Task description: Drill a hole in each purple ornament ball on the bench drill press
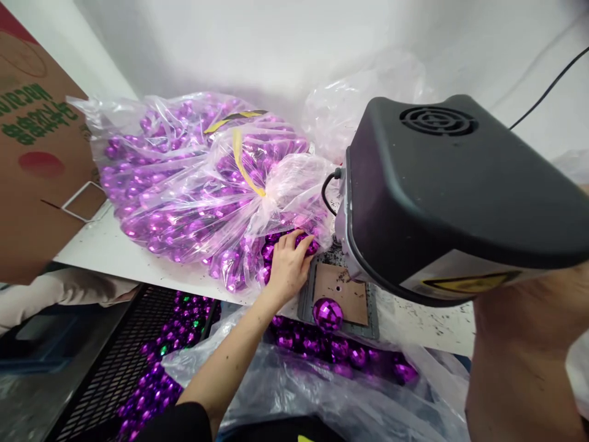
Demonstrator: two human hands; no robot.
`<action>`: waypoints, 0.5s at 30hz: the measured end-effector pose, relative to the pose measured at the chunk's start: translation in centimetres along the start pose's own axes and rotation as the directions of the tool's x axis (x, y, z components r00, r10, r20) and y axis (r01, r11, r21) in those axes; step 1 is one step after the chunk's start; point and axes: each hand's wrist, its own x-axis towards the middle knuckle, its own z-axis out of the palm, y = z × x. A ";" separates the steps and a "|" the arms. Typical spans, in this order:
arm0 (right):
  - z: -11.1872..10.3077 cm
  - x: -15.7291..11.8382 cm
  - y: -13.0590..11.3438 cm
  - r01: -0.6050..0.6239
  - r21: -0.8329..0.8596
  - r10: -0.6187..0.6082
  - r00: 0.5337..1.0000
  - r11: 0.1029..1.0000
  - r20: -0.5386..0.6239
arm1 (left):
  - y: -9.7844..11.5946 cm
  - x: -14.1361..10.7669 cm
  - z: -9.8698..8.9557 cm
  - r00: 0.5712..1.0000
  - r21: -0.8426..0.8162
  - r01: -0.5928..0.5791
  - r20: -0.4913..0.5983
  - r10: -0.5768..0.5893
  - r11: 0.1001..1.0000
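My left hand (289, 261) reaches into the mouth of a clear plastic bag, its fingers curled on a shiny purple faceted ball (313, 247). More purple balls lie under and beside the fingers. Just right of this hand, a single purple ball (327, 314) rests at the lower left of a brown square plate (343, 288) on a grey base. My right arm (524, 362) rises at the right edge behind a large black machine housing (460, 184); the fingers there are hidden.
A big tied bag of purple balls (184, 184) fills the back left. Beside it stands a cardboard box (41, 172). Purple balls lie in a black mesh crate (99, 374) and in an open clear bag (294, 380) below the white table edge (170, 273).
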 end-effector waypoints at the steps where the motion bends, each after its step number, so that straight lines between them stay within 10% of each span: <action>1: 0.0 0.0 -0.1 0.000 0.009 0.000 1.000 1.000 -0.003 | -0.4 0.8 0.7 1.000 0.077 -0.014 0.021 0.013 0.997; 4: 0.0 0.1 -0.6 -0.021 -0.005 0.021 1.000 1.000 0.014 | -1.1 1.3 1.8 0.997 0.124 -0.032 0.078 0.022 0.992; 10: -0.2 0.2 -0.7 0.004 0.067 -0.005 1.000 0.998 0.005 | -0.2 -2.3 -0.5 0.987 -0.297 0.121 -0.065 -0.146 0.947; 15: 0.0 0.2 -0.3 -0.004 0.080 0.002 1.000 0.997 0.031 | 1.5 -5.0 -2.5 0.979 -0.526 0.193 0.048 -0.198 0.828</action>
